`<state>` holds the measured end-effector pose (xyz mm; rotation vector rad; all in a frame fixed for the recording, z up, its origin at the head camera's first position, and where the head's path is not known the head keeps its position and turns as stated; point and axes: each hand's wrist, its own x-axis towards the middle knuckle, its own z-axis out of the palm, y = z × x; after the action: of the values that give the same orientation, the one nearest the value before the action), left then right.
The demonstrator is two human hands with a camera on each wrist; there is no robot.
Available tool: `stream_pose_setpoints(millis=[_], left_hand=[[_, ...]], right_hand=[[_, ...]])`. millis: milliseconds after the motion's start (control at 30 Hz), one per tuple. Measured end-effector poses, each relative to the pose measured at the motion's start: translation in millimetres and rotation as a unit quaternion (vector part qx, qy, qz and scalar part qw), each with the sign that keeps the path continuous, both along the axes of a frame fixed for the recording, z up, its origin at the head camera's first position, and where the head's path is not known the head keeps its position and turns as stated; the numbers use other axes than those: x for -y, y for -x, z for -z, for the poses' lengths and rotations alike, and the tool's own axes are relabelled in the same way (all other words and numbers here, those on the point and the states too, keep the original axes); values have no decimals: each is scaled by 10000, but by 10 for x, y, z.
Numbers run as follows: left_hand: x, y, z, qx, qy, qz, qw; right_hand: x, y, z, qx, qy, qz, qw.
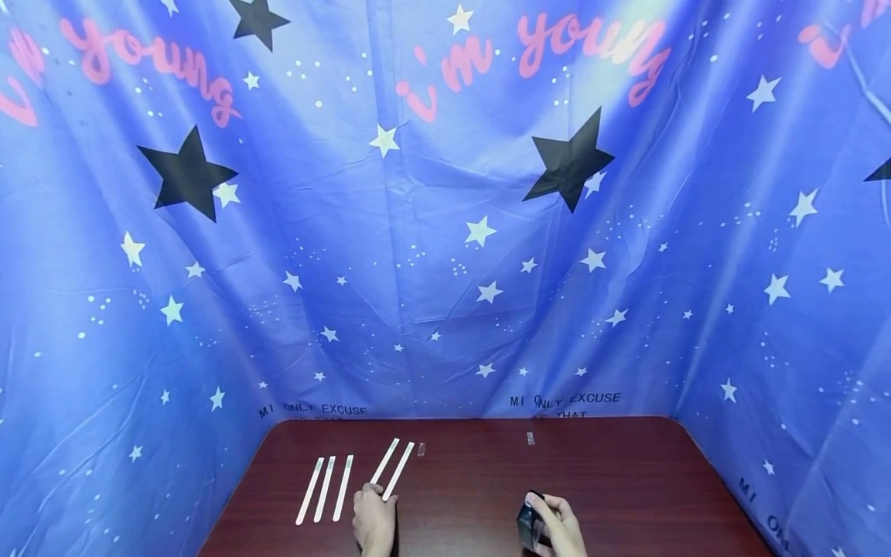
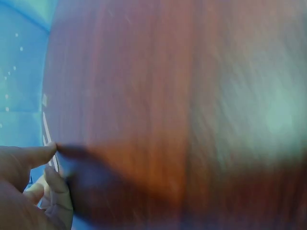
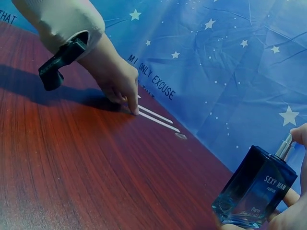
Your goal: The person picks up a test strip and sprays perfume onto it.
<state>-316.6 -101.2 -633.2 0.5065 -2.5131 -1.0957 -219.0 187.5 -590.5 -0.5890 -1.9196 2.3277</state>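
My left hand (image 1: 376, 520) is down at the near end of two white paper strips (image 1: 400, 470) on the dark red table. Its thumb and fingertips pinch around the end of the right-hand strip; the other strip's near end is hidden by the fingers. The left wrist view catches only slivers of the strips beside the fingertips (image 2: 52, 147). In my right hand (image 1: 560, 526) is a dark blue glass perfume bottle (image 3: 256, 189) lettered "SEXY MAN", tilted, with a fingertip on its silver spray nozzle (image 3: 284, 147).
Three more white paper strips (image 1: 325, 489) lie side by side at the left of the table (image 1: 626, 472). Small clear tape pieces (image 1: 530, 439) stick near the back edge. A blue star-print cloth (image 1: 445, 309) surrounds the table's back and sides.
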Motion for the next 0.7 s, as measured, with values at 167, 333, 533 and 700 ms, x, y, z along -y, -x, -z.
stream_pose_setpoints(millis=[167, 333, 533, 700], left_hand=[[93, -21, 34, 117, 188, 9, 9998], [95, 5, 33, 94, 139, -14, 9999], [133, 7, 24, 168, -272, 4, 9995], [120, -25, -37, 125, -1028, 288, 9942]], right_hand=[[5, 4, 29, 79, 13, -17, 10000], [17, 6, 20, 36, 92, -79, 9999], [29, -5, 3, -57, 117, -68, 9999], [46, -9, -30, -74, 204, -60, 9997]])
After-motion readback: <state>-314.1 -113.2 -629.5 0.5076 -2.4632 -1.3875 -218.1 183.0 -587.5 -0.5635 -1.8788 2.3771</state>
